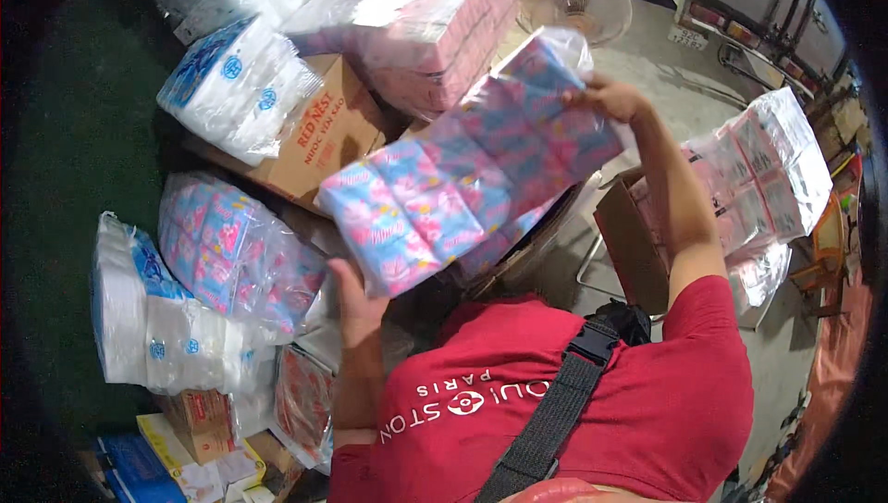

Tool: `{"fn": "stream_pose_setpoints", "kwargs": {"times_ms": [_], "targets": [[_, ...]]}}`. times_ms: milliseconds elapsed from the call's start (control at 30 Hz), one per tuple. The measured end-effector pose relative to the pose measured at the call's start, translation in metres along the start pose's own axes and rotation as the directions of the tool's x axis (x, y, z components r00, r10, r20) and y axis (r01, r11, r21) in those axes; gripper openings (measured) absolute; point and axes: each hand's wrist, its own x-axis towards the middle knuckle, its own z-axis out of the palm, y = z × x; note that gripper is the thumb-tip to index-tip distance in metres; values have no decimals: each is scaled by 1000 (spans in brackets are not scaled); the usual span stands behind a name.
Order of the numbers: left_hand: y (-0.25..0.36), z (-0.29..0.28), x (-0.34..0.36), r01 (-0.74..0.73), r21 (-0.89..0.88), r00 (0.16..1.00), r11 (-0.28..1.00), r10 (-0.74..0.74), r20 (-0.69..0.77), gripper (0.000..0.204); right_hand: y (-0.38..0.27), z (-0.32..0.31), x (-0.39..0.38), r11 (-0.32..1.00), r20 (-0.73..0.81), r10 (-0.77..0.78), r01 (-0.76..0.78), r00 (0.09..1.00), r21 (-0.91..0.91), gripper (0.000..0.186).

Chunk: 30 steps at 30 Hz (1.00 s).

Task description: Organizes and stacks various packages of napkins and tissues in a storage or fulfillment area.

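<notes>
Hands (356, 295) (610, 96) gripping long plastic-wrapped pack of pink-and-blue tissue packets (472, 165) at both ends, fingers clamped on it, above open brown cardboard box (532, 244).

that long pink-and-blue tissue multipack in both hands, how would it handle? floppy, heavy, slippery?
The tissue multipack probably sags little: it spans left hand to right hand nearly straight. Likely light for its bulk, being lifted by its ends. The glossy film wrap looks slippery.

Left hand (356, 295), right hand (610, 96) gripping tissue bundle (472, 165).
</notes>
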Motion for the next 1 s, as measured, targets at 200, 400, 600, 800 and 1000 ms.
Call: {"fn": "stream_pose_setpoints", "kwargs": {"times_ms": [200,400,600,800,1000], "targets": [[-5,66,27,103,204,994,974,-106,2,43,1,-84,35,983,48,-134,139,990,-118,55],[-41,48,15,-5,870,1000,494,-10,11,55,98,-28,52,537,-390,-15,-322,921,-780,63],[-35,20,34,-79,860,971,504,232,-47,51,121,31,43,619,-527,100,-468,844,-631,92],[-57,105,54,-399,791,812,-464,222,540,61,163,11,71,784,-584,-54,-328,810,-526,87],[-92,132,76,-369,661,893,-654,-51,448,66,89,27,79,787,-432,-100,-194,896,-585,75]]}}
